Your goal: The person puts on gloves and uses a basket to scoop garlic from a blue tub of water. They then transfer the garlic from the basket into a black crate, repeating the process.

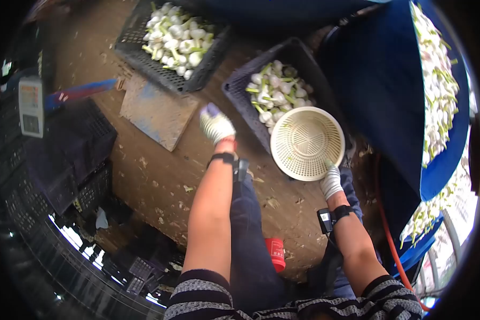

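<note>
A round cream basket (306,140), with nothing in it, is held tilted by its near rim in my right hand (332,181), which wears a striped glove. The basket overlaps the near end of a dark crate (244,101) holding garlic bulbs (276,92). My left hand (216,124), gloved with purplish fingertips, hangs to the left of that crate. Motion smears its fingers, and whether it holds anything cannot be made out. Beyond it, a second black crate (178,82) is filled with more garlic (178,38).
A worn board (157,114) lies on the floor left of my left hand. At the left are a scale display (32,106) and stacked dark crates (64,160). Large blue bags (378,80) of garlic stand right. A red container (276,253) is by my legs; an orange hose (386,229) runs right.
</note>
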Action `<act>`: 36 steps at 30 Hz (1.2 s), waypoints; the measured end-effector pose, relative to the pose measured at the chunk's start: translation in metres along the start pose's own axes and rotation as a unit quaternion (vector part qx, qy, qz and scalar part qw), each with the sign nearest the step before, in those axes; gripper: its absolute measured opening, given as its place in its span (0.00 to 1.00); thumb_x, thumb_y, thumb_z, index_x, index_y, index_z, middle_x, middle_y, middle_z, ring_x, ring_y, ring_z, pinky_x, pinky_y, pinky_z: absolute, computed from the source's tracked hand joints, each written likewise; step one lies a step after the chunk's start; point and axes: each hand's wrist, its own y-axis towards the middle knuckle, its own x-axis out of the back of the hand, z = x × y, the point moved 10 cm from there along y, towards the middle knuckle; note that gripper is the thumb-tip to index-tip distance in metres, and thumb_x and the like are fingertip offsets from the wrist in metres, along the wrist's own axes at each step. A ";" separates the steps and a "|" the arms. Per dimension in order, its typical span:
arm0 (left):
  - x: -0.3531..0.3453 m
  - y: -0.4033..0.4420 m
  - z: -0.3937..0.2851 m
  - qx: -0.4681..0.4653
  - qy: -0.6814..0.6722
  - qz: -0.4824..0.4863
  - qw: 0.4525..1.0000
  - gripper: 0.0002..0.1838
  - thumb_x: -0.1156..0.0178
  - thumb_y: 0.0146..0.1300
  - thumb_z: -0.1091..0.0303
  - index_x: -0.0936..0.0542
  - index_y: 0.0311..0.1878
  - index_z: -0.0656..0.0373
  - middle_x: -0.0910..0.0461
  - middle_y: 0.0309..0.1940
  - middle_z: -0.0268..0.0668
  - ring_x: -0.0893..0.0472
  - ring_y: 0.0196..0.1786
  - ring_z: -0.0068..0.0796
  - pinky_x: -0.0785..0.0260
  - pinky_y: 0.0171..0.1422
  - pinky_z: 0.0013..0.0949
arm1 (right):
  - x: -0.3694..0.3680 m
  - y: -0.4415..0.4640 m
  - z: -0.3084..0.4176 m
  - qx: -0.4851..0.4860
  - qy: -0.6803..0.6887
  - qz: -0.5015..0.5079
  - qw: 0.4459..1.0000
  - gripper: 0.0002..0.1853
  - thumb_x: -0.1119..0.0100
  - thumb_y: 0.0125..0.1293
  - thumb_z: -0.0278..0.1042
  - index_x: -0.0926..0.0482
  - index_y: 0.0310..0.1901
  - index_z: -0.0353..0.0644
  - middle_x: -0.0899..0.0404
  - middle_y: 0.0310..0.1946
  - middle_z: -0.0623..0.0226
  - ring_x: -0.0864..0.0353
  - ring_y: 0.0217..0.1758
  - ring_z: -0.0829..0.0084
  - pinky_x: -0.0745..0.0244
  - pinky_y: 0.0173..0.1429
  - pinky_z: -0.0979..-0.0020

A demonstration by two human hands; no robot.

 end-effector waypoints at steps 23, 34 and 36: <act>-0.079 -0.009 -0.089 -0.354 0.195 0.389 0.828 0.27 0.39 0.57 0.60 0.26 0.61 0.57 0.31 0.66 0.46 0.33 0.68 0.45 0.39 0.69 0.49 | -0.014 0.023 -0.011 0.010 -0.035 -0.005 0.999 0.27 0.41 0.65 0.30 0.34 0.66 0.42 0.23 0.57 0.60 0.23 0.59 0.61 0.28 0.65 0.59; -0.209 -0.010 -0.149 -0.277 0.246 0.411 0.833 0.18 0.43 0.63 0.60 0.21 0.53 0.57 0.19 0.50 0.49 0.21 0.55 0.50 0.29 0.61 0.47 | -0.012 0.016 -0.011 0.088 -0.028 -0.038 0.995 0.24 0.36 0.63 0.32 0.27 0.60 0.37 0.20 0.51 0.63 0.21 0.50 0.68 0.27 0.59 0.67; -0.211 -0.007 -0.147 -0.266 0.231 0.417 0.838 0.13 0.49 0.66 0.68 0.18 0.48 0.56 0.19 0.49 0.49 0.20 0.53 0.48 0.27 0.58 0.46 | -0.006 0.020 -0.014 0.086 -0.014 -0.016 0.996 0.24 0.38 0.63 0.29 0.28 0.61 0.40 0.20 0.53 0.63 0.21 0.52 0.66 0.26 0.61 0.65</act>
